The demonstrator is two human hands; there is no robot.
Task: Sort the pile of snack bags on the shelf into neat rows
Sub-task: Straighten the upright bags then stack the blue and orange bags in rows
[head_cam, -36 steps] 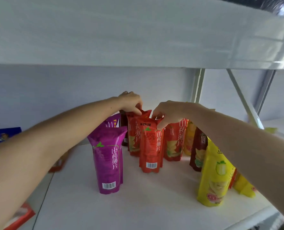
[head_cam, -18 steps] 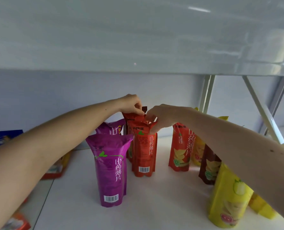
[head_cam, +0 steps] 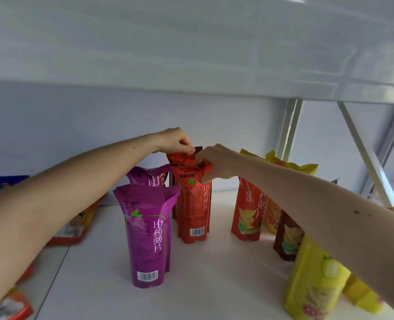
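Upright snack bags stand on the white shelf (head_cam: pixel 214 285). A purple bag (head_cam: pixel 148 234) is nearest, with a second purple bag (head_cam: pixel 148 176) behind it. Two red bags stand one behind the other in the middle. My right hand (head_cam: pixel 216 162) pinches the top of the front red bag (head_cam: pixel 193 209). My left hand (head_cam: pixel 176 140) pinches the top of the rear red bag (head_cam: pixel 179 158). Another red bag (head_cam: pixel 249 211) stands apart to the right, with a brown bag (head_cam: pixel 287 236) and yellow bags (head_cam: pixel 311 280) beside it, partly hidden by my right arm.
The upper shelf board (head_cam: pixel 191 54) hangs low overhead. A metal upright and diagonal brace (head_cam: pixel 362 148) stand at the right rear. Flat snack packs (head_cam: pixel 76 225) lie on the neighbouring shelf section at left, with a blue pack (head_cam: pixel 0 184) behind my left arm.
Both hands shifted the two red bags left, away from the third red bag, and lined them up one behind the other. The camera has moved closer and lower.
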